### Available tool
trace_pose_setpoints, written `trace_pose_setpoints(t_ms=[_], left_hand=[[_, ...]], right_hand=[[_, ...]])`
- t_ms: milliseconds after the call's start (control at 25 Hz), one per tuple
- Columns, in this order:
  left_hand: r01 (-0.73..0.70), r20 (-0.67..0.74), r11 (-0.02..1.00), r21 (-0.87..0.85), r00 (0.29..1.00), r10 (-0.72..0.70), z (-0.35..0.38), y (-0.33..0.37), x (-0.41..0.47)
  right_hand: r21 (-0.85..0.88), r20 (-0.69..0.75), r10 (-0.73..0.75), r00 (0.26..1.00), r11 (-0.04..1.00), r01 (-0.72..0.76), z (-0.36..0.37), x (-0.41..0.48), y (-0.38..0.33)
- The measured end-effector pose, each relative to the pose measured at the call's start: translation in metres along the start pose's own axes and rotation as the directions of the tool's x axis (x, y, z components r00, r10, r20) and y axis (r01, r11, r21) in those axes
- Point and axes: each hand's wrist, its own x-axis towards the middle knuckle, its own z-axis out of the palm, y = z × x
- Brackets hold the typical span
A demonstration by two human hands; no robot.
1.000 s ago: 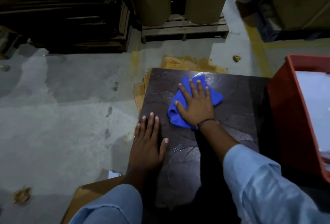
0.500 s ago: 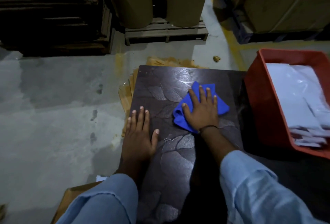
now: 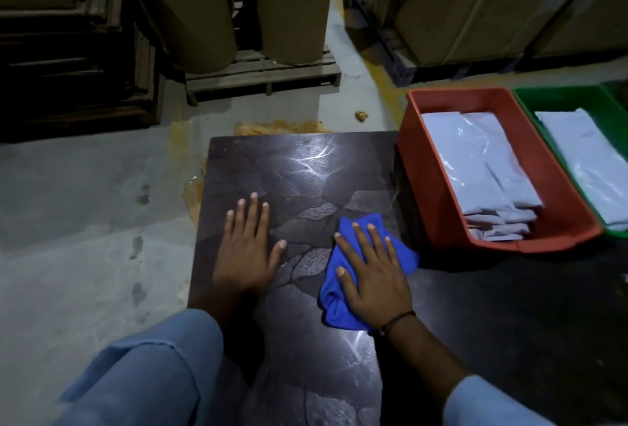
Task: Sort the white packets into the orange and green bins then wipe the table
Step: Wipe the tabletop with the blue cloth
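- Cloth (image 3: pixel 334 293), blue, soft and bunched, likely light; lies on table (image 3: pixel 306 167) at 4 o'clock, under right hand (image 3: pixel 372 276), fingers spread, pressing flat.
- Left hand (image 3: pixel 246 255) flat at 8 o'clock, fingers together, empty.
- White packets (image 3: pixel 482 167) fill orange bin (image 3: pixel 421 181) at 2 o'clock; green bin (image 3: pixel 557 95) beyond.

dark table (image 3: pixel 306 167) bears blue cloth (image 3: pixel 334 310) and both hands (image 3: pixel 248 255).

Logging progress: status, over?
Left hand flat on table; right hand pressing blue cloth. Packets in orange bin and green bin. Tabletop unobstructed.
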Motion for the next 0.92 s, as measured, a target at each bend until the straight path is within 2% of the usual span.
trace_pose_setpoints(t_ms=[160,360,480,600,680,800,920], left_hand=[[-0.018,0.033,0.998,-0.060,0.999,0.020,0.010,0.039,0.038],[-0.013,-0.056,0.998,-0.067,0.998,0.009,0.024,0.039,0.040],[-0.043,-0.107,0.997,-0.071,0.994,0.035,0.026,0.038,0.042],[-0.012,-0.046,0.998,-0.069,0.999,0.009,0.025,0.039,0.045],[-0.002,-0.021,0.997,-0.077,1.000,0.001,0.024,0.038,0.045],[-0.011,-0.012,0.996,-0.089,1.000,0.010,0.023,0.037,0.047],[-0.013,-0.039,0.992,-0.122,0.999,0.008,0.022,0.037,0.044]], right_hand=[[-0.027,-0.030,0.120,0.992,0.992,-0.121,0.001,0.039,0.023],[-0.026,-0.059,0.244,0.968,0.969,-0.246,0.009,0.129,0.042],[-0.008,-0.040,0.272,0.961,0.962,-0.273,0.015,0.194,0.044],[0.003,-0.006,0.282,0.959,0.959,-0.282,0.019,0.228,0.042],[0.017,-0.023,0.275,0.961,0.961,-0.275,0.019,0.212,0.033],[0.030,-0.044,0.202,0.978,0.979,-0.201,0.009,0.139,0.012],[0.017,-0.006,0.174,0.985,0.985,-0.174,0.001,0.076,0.002]])
